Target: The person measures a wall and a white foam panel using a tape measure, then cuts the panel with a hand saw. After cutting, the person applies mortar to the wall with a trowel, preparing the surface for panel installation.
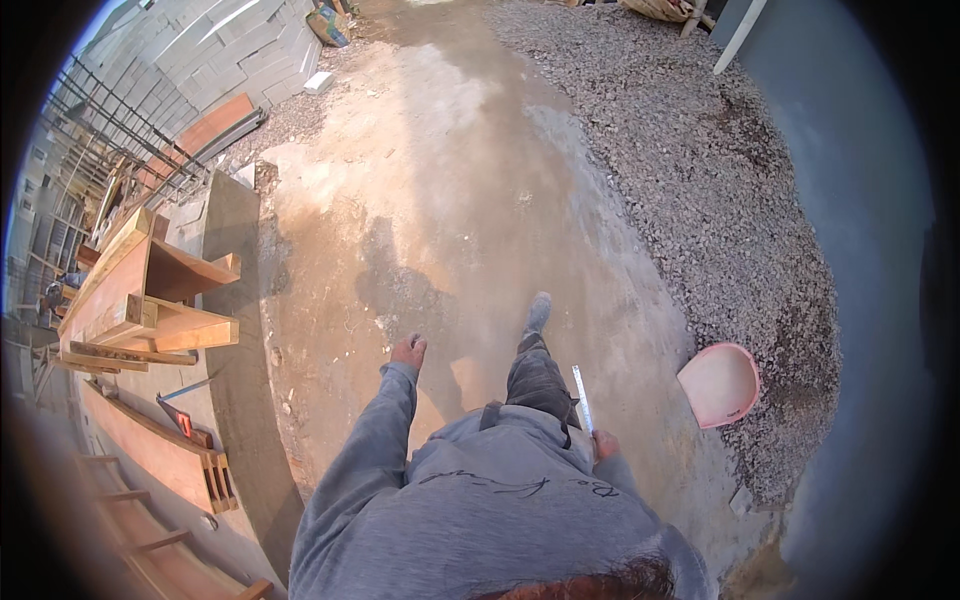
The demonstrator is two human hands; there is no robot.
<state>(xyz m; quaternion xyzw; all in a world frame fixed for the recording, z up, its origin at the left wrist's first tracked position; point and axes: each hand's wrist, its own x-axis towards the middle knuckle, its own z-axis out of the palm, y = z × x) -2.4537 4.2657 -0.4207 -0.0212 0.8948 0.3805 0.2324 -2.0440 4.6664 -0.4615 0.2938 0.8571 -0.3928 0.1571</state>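
My left hand (408,350) hangs out in front of my left side, over the concrete ground. Its fingers are loosely curled and a little apart, with nothing seen in them. Down by my right hip, my right hand (605,444) is closed on a tape measure (582,398). Its narrow white blade sticks out forward beside my thigh, and any case is hidden in the hand. One foot (538,312) in a dusty grey shoe or sock is stepping ahead.
Wooden formwork panels (185,325) stand on a low concrete wall (232,300) to the left, with a handsaw (182,418) beside them. A pink basin (722,386) lies on gravel (700,180) at the right. White blocks (250,50) are stacked at the far left.
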